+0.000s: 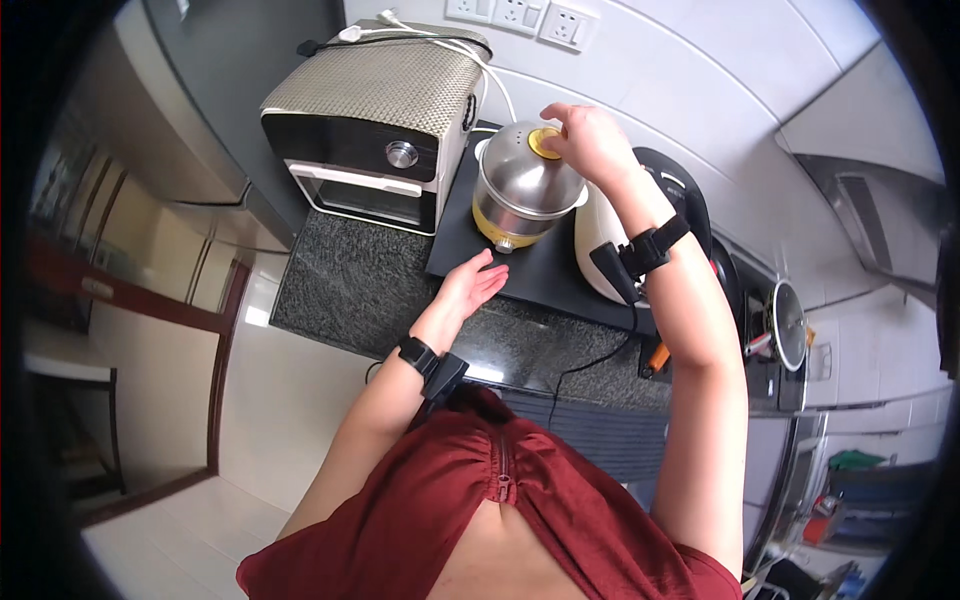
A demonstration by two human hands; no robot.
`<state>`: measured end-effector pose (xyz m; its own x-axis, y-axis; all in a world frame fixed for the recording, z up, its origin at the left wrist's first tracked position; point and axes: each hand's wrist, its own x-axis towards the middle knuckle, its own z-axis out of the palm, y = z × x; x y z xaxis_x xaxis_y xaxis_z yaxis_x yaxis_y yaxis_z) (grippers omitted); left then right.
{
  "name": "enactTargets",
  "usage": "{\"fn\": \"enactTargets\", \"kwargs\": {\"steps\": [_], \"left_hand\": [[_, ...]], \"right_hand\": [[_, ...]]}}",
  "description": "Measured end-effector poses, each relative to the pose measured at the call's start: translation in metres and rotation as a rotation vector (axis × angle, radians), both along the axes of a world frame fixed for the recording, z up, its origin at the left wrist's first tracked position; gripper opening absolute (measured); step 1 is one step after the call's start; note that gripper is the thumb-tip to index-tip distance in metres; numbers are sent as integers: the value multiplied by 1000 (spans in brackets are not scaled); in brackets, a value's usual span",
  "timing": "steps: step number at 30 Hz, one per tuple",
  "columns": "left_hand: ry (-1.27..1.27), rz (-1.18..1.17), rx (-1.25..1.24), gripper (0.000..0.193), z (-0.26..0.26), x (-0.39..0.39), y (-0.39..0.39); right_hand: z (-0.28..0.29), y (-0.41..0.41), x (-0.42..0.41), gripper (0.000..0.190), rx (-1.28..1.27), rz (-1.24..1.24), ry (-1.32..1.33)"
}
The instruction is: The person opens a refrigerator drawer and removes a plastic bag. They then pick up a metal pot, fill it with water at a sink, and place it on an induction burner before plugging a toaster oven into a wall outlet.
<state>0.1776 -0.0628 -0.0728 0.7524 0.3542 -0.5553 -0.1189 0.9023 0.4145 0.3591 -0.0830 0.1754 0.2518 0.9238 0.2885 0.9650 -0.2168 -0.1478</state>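
An electric egg steamer (pixel 517 217) with a yellow base, a steel body and a small front dial stands on a black board (pixel 547 277) on the counter. Its domed steel lid (pixel 510 169) sits on top. My right hand (pixel 589 142) is at the lid's yellow knob (pixel 545 142), with the thumb against it and the index finger reaching past it; how firmly it holds is hard to tell. Just in front of the dial, my left hand (pixel 472 285) is empty, palm turned up and fingers apart. Both wrists wear black straps with small devices.
Left of the steamer is a white and black countertop oven (pixel 360 165) with plugs and cords on its cover. A cream-coloured appliance (pixel 596 247) and black pans (pixel 679 187) stand to the right, near a glass-lidded pot (pixel 789 326). Wall sockets (pixel 566 26) are behind.
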Motion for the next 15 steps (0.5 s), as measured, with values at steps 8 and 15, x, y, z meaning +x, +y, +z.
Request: {"fn": "enactTargets", "kwargs": {"steps": [8,15], "left_hand": [[-201,187,-156,37,-4,27,-10],[-158,290,-91,27,-5,46,-20]], "right_hand": [[1,-1,11,32,-81,64,123],[4,-1,18,37,-119,75,104]]}}
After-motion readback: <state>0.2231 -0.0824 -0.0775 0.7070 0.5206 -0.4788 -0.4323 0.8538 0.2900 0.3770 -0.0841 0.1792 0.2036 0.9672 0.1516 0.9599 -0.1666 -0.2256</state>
